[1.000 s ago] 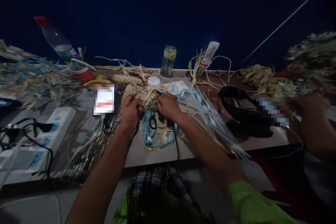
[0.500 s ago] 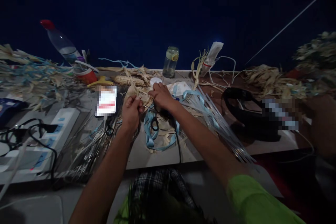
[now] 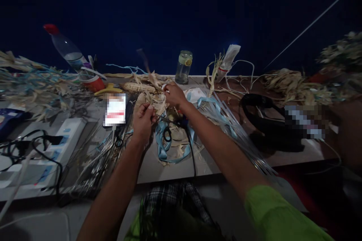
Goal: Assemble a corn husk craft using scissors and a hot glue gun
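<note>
My left hand (image 3: 144, 118) is closed in a pinch over the middle of the table, and a thin dark rod (image 3: 161, 117) runs from its fingertips to the right. My right hand (image 3: 174, 95) is just beyond it, fingers curled at a pale strip of corn husk (image 3: 154, 81). The strip's upper part is blurred and rises to the left. Below both hands lie scissors with black handles (image 3: 167, 134) and a loop of light blue ribbon (image 3: 161, 151). Behind the left hand are a corn cob (image 3: 140, 87) and loose husk pieces.
To the left are a lit phone (image 3: 115, 111), a bundle of thin wires (image 3: 104, 162) and a white power strip (image 3: 60, 147). A clear bottle (image 3: 183, 68) stands behind. On the right lie clear rods (image 3: 246, 145) and a black band-like object (image 3: 258, 120). A black cable (image 3: 192, 154) hangs over the table edge.
My right hand has shifted slightly up and left, its fingers curling more. A blurred husk strip now shows against the wall. My left hand has hardly moved.
</note>
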`<state>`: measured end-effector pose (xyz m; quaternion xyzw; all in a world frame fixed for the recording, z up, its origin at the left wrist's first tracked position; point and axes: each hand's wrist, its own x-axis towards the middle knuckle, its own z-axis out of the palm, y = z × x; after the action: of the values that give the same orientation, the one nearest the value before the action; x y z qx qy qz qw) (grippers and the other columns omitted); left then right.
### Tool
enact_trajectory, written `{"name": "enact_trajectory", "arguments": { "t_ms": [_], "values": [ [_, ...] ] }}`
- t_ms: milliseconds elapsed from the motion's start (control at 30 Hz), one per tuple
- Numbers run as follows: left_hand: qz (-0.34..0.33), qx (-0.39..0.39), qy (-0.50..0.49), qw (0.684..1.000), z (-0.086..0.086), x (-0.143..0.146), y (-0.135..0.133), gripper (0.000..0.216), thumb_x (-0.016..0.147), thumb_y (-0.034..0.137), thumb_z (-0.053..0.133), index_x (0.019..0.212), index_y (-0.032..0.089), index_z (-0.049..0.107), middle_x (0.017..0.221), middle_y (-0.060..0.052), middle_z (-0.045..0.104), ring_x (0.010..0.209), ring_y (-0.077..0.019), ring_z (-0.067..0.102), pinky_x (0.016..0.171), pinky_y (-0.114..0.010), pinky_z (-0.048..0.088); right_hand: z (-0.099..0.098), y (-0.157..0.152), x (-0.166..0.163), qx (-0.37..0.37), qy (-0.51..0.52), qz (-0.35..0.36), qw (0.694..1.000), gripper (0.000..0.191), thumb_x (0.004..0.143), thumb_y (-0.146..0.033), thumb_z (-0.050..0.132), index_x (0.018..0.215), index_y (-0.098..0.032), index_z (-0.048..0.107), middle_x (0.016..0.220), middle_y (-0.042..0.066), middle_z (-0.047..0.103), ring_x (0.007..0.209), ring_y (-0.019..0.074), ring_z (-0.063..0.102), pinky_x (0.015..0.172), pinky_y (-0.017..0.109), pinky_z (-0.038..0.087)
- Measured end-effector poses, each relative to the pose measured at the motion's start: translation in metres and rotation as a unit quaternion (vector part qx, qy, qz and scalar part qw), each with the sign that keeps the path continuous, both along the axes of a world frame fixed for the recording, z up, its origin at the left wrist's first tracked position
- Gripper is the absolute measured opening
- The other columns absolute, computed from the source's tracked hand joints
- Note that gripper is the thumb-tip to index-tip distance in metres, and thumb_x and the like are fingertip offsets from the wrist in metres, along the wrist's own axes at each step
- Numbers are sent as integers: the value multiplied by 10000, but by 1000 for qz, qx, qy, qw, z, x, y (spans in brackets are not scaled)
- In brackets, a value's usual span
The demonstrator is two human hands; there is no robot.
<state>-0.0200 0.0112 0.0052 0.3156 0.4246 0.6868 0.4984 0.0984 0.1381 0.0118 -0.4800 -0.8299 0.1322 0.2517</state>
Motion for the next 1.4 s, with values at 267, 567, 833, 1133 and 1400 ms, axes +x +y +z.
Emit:
{"name": "enact_trajectory", "arguments": {
  "t_ms": [267, 567, 833, 1133, 1400],
  "values": [
    [-9, -8, 7, 1000, -5, -1, 2, 194, 692, 284, 636, 760, 196, 478, 546, 64, 442, 383, -35, 375, 384, -172, 296, -6, 20, 10, -104, 174, -70, 977, 210, 728, -193, 481, 831, -111, 645, 769, 35, 622, 755, 147, 553, 755, 271, 414],
    [15, -34, 35, 999, -1, 0, 1, 179, 693, 274, 627, 726, 178, 479, 538, 60, 448, 393, -38, 383, 379, -169, 293, 23, 6, 8, -9, 110, -37, 993, 279, 729, -201, 506, 970, -148, 636, 994, 68, 609, 935, 186, 541, 870, 327, 390],
    [51, 8, -42, 998, 0, -5, 6, 247, 626, 244, 685, 715, 184, 463, 533, 66, 443, 439, -39, 401, 395, -150, 310, 50, -47, 35, -41, 180, 28, 982, 276, 825, -269, 418, 989, -135, 594, 859, 37, 626, 774, 135, 549, 763, 279, 416],
    [59, 3, -25, 998, 3, -3, 2, 212, 666, 244, 655, 720, 182, 459, 516, 79, 424, 382, -25, 353, 367, -152, 264, 29, -126, 79, -129, -123, 224, 958, 257, 770, -165, 534, 1004, -185, 638, 940, 80, 572, 904, 179, 507, 775, 303, 394],
    [36, 24, -28, 999, -3, -5, 5, 218, 668, 262, 665, 725, 180, 471, 533, 72, 440, 390, -24, 361, 400, -159, 311, 40, -131, 86, -145, -50, 248, 957, 78, 772, -197, 550, 765, -154, 614, 949, 78, 533, 896, 160, 490, 807, 310, 395]
  ]
}}
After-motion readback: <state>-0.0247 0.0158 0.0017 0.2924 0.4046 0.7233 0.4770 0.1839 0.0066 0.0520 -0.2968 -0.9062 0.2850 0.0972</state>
